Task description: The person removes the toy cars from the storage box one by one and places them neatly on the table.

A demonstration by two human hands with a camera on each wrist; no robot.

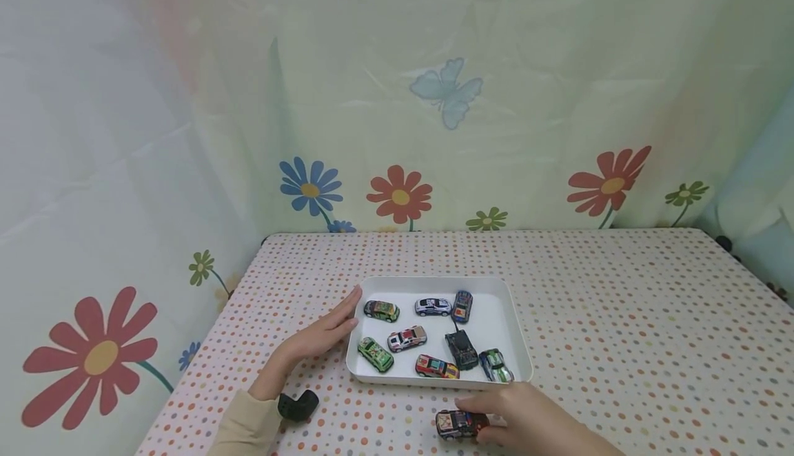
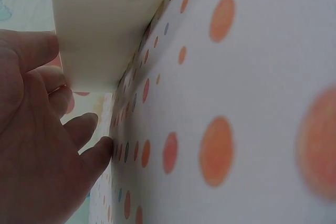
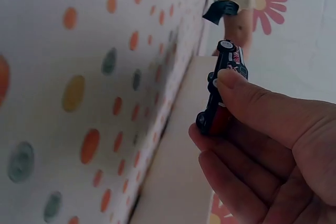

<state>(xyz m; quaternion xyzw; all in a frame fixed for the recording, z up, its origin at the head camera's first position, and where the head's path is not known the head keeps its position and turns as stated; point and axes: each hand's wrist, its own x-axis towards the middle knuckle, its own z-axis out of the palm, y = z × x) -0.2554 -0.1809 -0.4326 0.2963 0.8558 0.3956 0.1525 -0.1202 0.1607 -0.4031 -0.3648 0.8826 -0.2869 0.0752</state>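
My right hand pinches a dark toy car with red parts between thumb and fingers, just in front of the white tray. In the right wrist view the car is held on its side, its wheels toward the table. My left hand touches the tray's left rim with its fingers extended. Several toy cars lie in the tray: among them a green car, a red and yellow car, a black car and a green and white car.
A dotted cloth covers the table. Behind it hangs a flowered curtain. A black band is on the left wrist, by the beige sleeve.
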